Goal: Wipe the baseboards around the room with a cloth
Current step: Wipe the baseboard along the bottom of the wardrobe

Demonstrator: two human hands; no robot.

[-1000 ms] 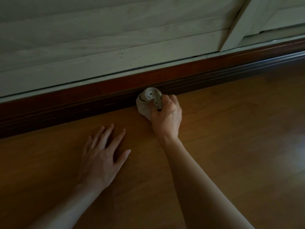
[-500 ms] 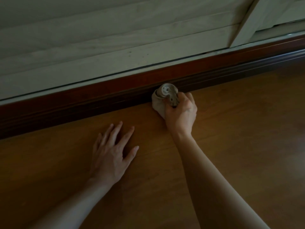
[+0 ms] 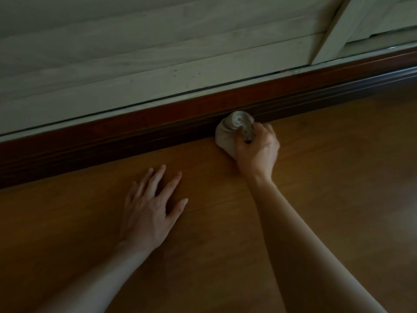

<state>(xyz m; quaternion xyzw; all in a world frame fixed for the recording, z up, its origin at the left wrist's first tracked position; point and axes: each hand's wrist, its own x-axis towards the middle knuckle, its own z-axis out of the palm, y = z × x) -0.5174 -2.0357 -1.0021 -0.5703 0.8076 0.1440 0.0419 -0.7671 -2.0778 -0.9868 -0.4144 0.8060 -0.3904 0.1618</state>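
One bunched beige cloth (image 3: 233, 132), gripped by the right hand (image 3: 257, 152), points endwise into the dark red-brown wooden baseboard (image 3: 135, 136). Both have slid rightward since a second ago; the left hand (image 3: 151, 211) lies spread on the wooden floor (image 3: 338, 177).

Dim light falls on brown wooden floor (image 3: 338, 181) and pale panelling (image 3: 140, 55).

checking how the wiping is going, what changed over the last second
The right hand slid the cloth a little to the right along the baseboard. Its fingers kept the same grip on the bunched cloth, which is still pressed against the baseboard. The left hand stayed flat on the floor in the same spot.
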